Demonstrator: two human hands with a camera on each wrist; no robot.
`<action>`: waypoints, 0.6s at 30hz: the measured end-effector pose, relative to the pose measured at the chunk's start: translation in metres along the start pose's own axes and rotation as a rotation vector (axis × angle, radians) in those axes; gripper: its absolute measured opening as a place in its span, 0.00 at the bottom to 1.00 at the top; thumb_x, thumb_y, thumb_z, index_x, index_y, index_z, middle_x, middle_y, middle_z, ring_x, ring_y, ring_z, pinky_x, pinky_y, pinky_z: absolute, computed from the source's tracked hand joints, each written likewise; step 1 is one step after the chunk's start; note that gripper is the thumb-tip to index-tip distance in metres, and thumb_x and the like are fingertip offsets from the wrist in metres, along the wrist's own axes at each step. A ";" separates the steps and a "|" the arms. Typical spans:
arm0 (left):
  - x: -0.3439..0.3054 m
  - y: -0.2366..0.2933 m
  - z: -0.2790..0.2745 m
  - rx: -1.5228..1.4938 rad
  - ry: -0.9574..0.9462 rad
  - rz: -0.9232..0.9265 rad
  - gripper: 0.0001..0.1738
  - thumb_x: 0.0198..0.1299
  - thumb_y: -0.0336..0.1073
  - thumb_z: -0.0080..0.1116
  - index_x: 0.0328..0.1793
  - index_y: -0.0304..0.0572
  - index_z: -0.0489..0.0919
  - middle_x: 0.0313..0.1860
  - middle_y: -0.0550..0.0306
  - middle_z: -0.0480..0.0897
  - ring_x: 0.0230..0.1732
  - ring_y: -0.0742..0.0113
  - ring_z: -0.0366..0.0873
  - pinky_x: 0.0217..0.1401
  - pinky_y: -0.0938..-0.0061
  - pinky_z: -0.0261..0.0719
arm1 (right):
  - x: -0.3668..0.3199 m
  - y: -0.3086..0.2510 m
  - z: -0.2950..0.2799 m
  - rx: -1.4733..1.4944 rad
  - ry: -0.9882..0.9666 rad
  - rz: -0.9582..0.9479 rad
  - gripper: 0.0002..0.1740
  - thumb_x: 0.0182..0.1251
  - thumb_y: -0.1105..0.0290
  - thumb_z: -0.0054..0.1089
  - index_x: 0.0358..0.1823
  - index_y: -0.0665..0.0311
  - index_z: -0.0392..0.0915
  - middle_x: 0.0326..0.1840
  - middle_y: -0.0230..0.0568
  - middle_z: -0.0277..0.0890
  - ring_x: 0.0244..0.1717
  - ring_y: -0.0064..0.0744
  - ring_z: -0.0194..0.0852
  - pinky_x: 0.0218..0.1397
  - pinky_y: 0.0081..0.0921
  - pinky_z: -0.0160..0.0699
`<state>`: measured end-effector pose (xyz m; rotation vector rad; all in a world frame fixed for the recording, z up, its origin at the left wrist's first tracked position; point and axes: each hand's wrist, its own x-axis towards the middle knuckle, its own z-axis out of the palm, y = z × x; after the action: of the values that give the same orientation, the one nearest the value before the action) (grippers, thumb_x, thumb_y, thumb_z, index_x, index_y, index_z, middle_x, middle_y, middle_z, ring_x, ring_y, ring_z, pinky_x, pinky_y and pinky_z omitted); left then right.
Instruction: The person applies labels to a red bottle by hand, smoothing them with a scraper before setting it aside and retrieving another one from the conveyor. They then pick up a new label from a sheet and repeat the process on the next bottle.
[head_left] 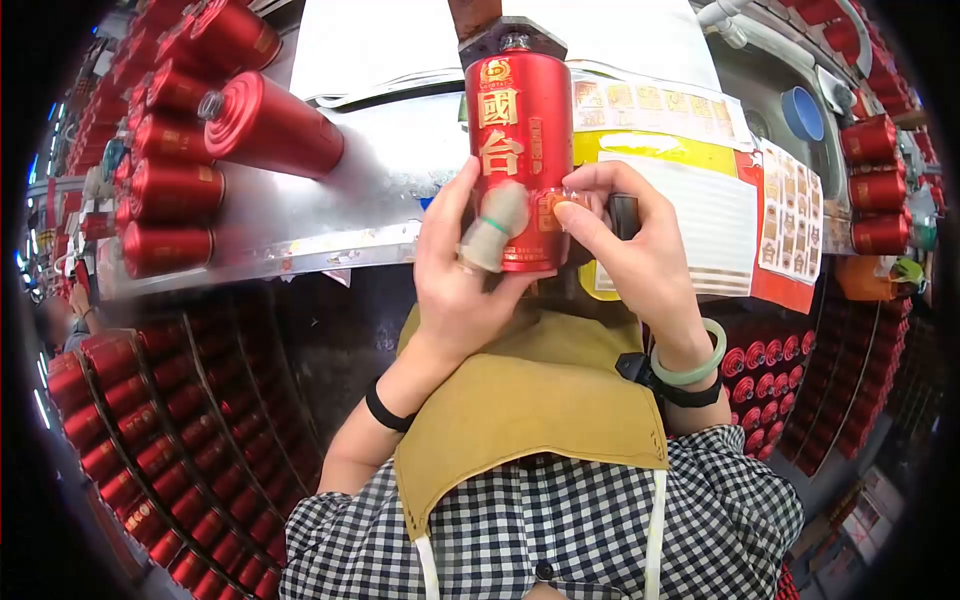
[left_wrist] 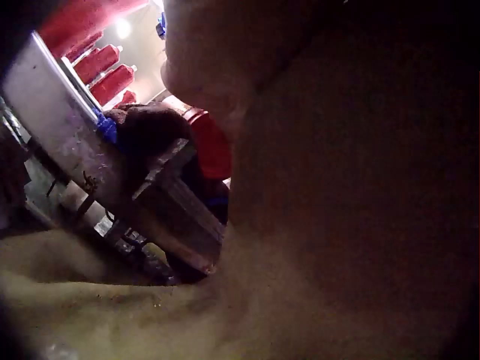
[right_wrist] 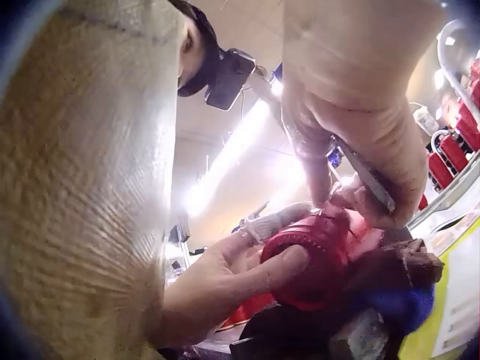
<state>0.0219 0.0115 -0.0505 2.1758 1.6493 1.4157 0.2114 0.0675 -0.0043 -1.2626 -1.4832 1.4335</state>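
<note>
A red bottle (head_left: 520, 110) with large gold characters lies on its holder, neck pointing away from me. My left hand (head_left: 450, 290) grips its lower end from the left, with pale cloth finger covers (head_left: 488, 240) on its fingers. At the bottle's lower right side, my right hand (head_left: 645, 245) pinches a small gold-printed sticker (head_left: 550, 212) against the red surface. A flat, dark-edged metal tool (right_wrist: 367, 176) is tucked in the right palm. From the right wrist view, the left thumb presses the bottle's round base (right_wrist: 311, 281). Dark skin and shadow fill most of the left wrist view.
Sticker sheets (head_left: 790, 215) lie on the right, beside a white ridged sheet (head_left: 700, 225) over yellow and red backing. Another red bottle (head_left: 285, 125) stands at left before several more. A blue bowl (head_left: 802, 113) sits in the sink area. Racks of red bottles (head_left: 170, 440) flank me below.
</note>
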 end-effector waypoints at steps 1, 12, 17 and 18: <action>-0.001 -0.001 0.002 -0.159 0.010 -0.115 0.49 0.42 0.36 0.86 0.75 0.38 0.79 0.76 0.39 0.75 0.70 0.38 0.78 0.72 0.49 0.76 | 0.001 -0.001 -0.002 -0.001 0.002 0.000 0.12 0.71 0.70 0.71 0.50 0.68 0.81 0.41 0.33 0.82 0.47 0.21 0.79 0.53 0.24 0.79; -0.006 -0.012 -0.004 -0.201 -0.073 -0.114 0.53 0.47 0.36 0.86 0.79 0.31 0.71 0.78 0.34 0.72 0.74 0.38 0.77 0.74 0.55 0.79 | 0.000 -0.012 0.005 0.020 -0.017 -0.098 0.10 0.71 0.73 0.73 0.44 0.65 0.78 0.38 0.23 0.74 0.39 0.12 0.70 0.43 0.14 0.68; 0.000 -0.012 -0.015 -0.435 -0.197 -0.214 0.54 0.53 0.33 0.82 0.84 0.31 0.63 0.84 0.36 0.63 0.85 0.45 0.63 0.84 0.55 0.67 | 0.004 -0.007 -0.005 0.052 -0.049 0.032 0.13 0.69 0.69 0.73 0.49 0.68 0.84 0.42 0.36 0.84 0.46 0.23 0.80 0.52 0.23 0.80; 0.002 -0.012 -0.015 -0.434 -0.194 -0.215 0.54 0.53 0.33 0.82 0.84 0.31 0.63 0.84 0.36 0.63 0.85 0.45 0.63 0.84 0.55 0.67 | 0.005 -0.004 -0.007 0.040 -0.069 0.042 0.13 0.70 0.70 0.72 0.50 0.69 0.84 0.43 0.37 0.86 0.47 0.23 0.81 0.54 0.23 0.80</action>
<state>0.0029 0.0112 -0.0466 1.7744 1.3148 1.3063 0.2165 0.0745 0.0003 -1.2374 -1.4736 1.5409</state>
